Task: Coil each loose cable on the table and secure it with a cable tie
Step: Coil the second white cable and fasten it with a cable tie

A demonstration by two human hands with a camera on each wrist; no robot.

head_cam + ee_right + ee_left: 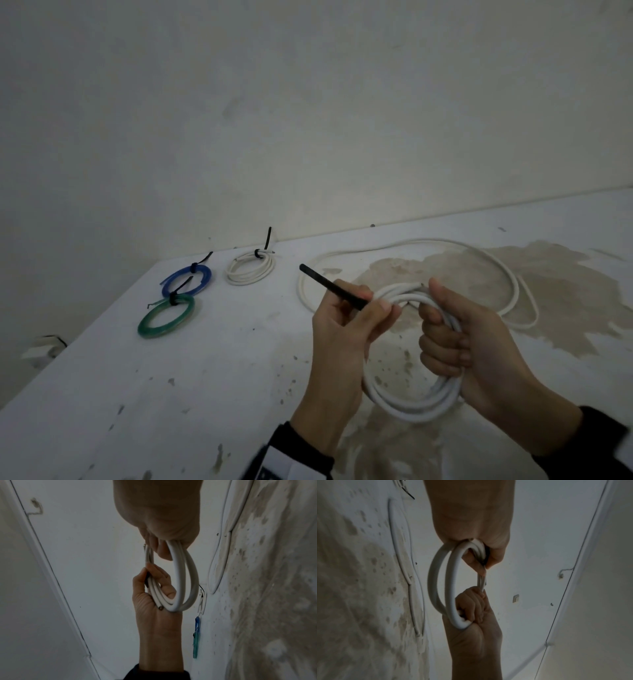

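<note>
A coiled white cable (409,406) is held above the table between both hands. My right hand (445,337) grips the coil's right side with its fingers curled round the strands. My left hand (371,310) pinches a black cable tie (327,283) against the top of the coil; the tie's free end points up and to the left. In the left wrist view the coil (436,577) hangs between the left hand (476,555) above and the right hand (475,609) below. The right wrist view shows the coil (180,574) and the left fingers (169,592) curled round its strands.
A loose white cable (479,251) lies in a wide loop on the stained table (205,394) behind the hands. At the far left lie three tied coils: blue (202,274), green (164,325) and white (251,270). The wall stands just behind the table.
</note>
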